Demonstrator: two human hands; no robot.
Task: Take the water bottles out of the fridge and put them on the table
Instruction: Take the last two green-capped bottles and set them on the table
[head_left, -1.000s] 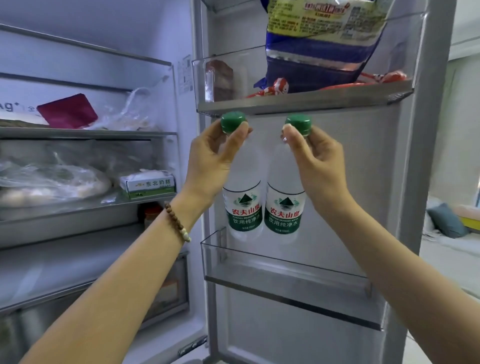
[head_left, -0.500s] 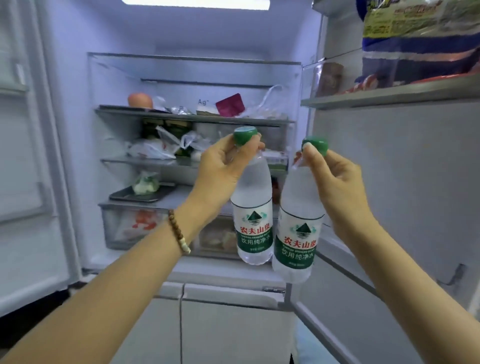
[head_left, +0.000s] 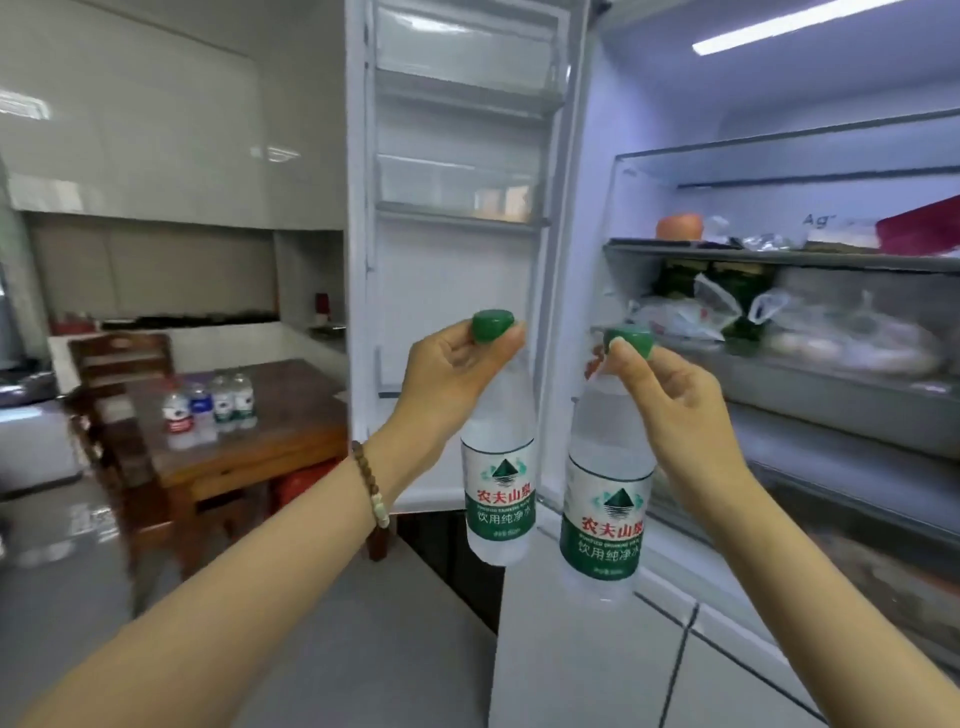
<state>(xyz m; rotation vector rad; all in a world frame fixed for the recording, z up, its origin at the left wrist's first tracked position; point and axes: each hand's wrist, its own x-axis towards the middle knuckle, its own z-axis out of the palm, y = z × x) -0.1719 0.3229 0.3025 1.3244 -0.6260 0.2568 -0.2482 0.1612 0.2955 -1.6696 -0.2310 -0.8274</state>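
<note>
My left hand (head_left: 452, 371) grips the neck of a clear water bottle (head_left: 500, 486) with a green cap and a green-and-white label. Held the same way in my right hand (head_left: 670, 400) is a second, matching water bottle (head_left: 605, 512). Both bottles hang upright in the air in front of the open fridge (head_left: 779, 332), side by side and a little apart. At the left stands a brown wooden table (head_left: 291, 415) with several small water bottles (head_left: 210, 408) standing on it.
The fridge's left door (head_left: 457, 260) stands open between me and the table, its door bins nearly bare. A wooden chair (head_left: 122, 374) sits at the table's near left. Food bags and an orange fruit (head_left: 679, 226) fill the fridge shelves. Grey floor lies below.
The bottles have come out of the right door's bin and away from the fridge. My view has swung left, bringing the left door, table and chair into sight.
</note>
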